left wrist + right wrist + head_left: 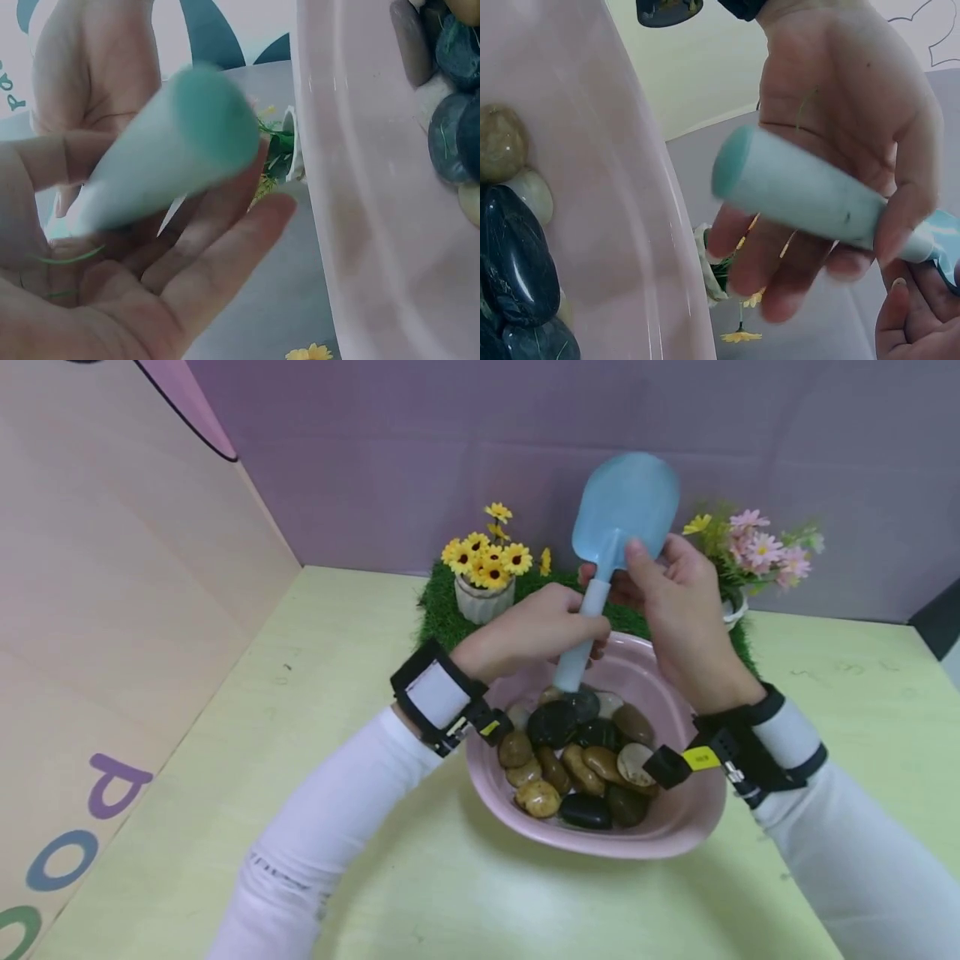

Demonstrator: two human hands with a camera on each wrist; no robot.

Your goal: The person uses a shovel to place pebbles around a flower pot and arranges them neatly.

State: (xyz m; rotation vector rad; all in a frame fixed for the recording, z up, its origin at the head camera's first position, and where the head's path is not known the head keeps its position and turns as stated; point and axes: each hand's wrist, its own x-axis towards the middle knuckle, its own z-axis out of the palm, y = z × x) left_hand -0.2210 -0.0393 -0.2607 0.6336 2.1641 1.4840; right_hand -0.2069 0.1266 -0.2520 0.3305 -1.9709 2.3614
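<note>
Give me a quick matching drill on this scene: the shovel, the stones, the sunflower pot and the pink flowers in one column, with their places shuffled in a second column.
Things:
1. blue shovel
2. stones
3. sunflower pot
4. pink flowers

Places:
A. inside the pink basin
B. behind the basin, left end of the grass mat
C. held blade-up by the left hand and right hand
D. behind the basin, at the right

Pairs: 1-C, 2-A, 3-B, 4-D
</note>
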